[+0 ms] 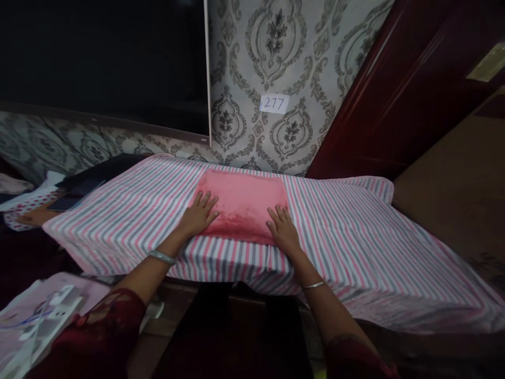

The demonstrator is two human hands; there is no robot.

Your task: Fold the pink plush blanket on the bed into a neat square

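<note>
A pink plush cloth lies flat across the middle of a pink, grey and white striped sheet, which covers a bed or similar raised surface. My left hand rests palm down on the near left corner of the plush, fingers spread. My right hand lies the same way on its near right corner. Both hands are flat and grip nothing. A bracelet circles each wrist. The shape under the sheet is hidden.
Behind the sheet rises a damask-patterned wall bearing a paper label reading 277. A black screen hangs at upper left, and a dark red door stands at right. A phone and papers lie at left.
</note>
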